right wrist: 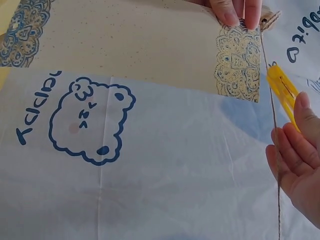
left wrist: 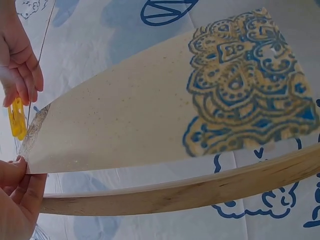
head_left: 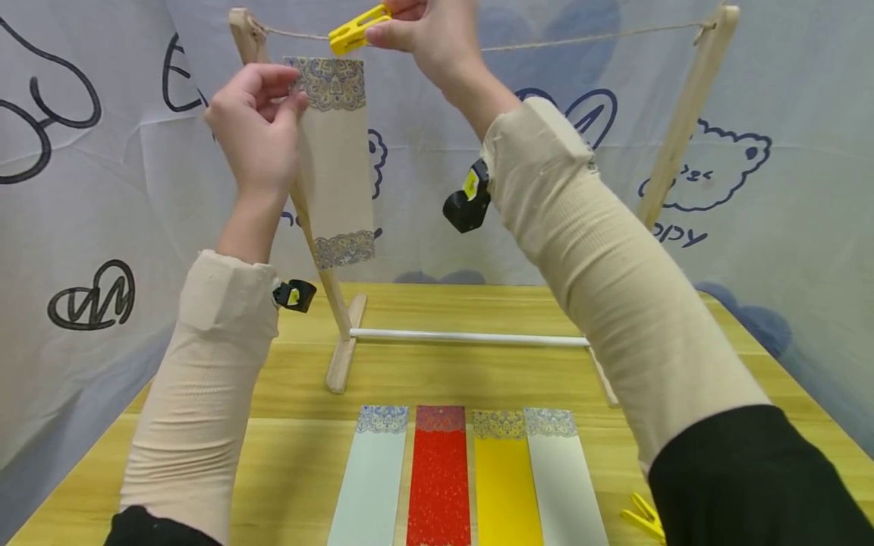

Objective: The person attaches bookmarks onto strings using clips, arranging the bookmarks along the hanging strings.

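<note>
My left hand (head_left: 258, 125) pinches the upper left edge of a cream paper strip (head_left: 340, 167) with patterned lace-like bands at both ends. The strip hangs upright in front of the left wooden post, its top edge just below the string (head_left: 594, 38). In my right hand (head_left: 437, 38) a yellow clothespin (head_left: 356, 30) is pinched between thumb and fingers, close to the string and above the strip. Seen from the right wrist, the clothespin (right wrist: 283, 92) is beside the string, apart from the paper strip (right wrist: 125, 40). The left wrist view shows the strip's patterned lower end (left wrist: 245, 80) large.
A wooden frame (head_left: 686, 121) carries the string between two posts, with a white rod (head_left: 471, 337) low down. Pale blue (head_left: 372, 478), red (head_left: 439, 478), yellow (head_left: 505, 485) and white (head_left: 567, 485) strips lie on the table (head_left: 293, 455). Another yellow clothespin (head_left: 643, 519) lies front right.
</note>
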`<state>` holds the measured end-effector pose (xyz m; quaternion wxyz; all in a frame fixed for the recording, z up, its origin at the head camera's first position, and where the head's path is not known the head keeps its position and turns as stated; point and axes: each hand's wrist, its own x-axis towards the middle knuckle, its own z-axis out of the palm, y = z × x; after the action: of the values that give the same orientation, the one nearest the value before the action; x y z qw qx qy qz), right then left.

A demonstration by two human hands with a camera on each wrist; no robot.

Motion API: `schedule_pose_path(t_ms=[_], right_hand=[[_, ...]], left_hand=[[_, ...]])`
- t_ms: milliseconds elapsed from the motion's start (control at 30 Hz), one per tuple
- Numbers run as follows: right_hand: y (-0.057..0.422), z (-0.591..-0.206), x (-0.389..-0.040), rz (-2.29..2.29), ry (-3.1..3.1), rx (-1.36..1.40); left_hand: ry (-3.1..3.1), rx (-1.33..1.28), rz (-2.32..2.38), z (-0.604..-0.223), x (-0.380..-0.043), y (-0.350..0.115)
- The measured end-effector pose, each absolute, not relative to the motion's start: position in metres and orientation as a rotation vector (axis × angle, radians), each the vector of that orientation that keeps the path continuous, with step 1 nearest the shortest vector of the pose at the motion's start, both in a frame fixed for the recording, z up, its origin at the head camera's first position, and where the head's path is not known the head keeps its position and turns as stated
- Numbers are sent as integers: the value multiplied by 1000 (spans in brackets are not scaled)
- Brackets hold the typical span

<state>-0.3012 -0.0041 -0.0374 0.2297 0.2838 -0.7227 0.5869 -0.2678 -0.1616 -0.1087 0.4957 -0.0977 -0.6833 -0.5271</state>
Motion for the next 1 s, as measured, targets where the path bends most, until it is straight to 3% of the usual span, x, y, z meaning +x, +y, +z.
schedule_pose_path(t_ms=[400, 1000], right_hand=[[-5, -35, -302, 1516, -2076, 602], [-6, -38, -303, 1492, -2161, 658]], left_hand=[[-1660, -208, -1264, -105, -268, -158], [-1662, -220, -1240, -107, -267, -155]])
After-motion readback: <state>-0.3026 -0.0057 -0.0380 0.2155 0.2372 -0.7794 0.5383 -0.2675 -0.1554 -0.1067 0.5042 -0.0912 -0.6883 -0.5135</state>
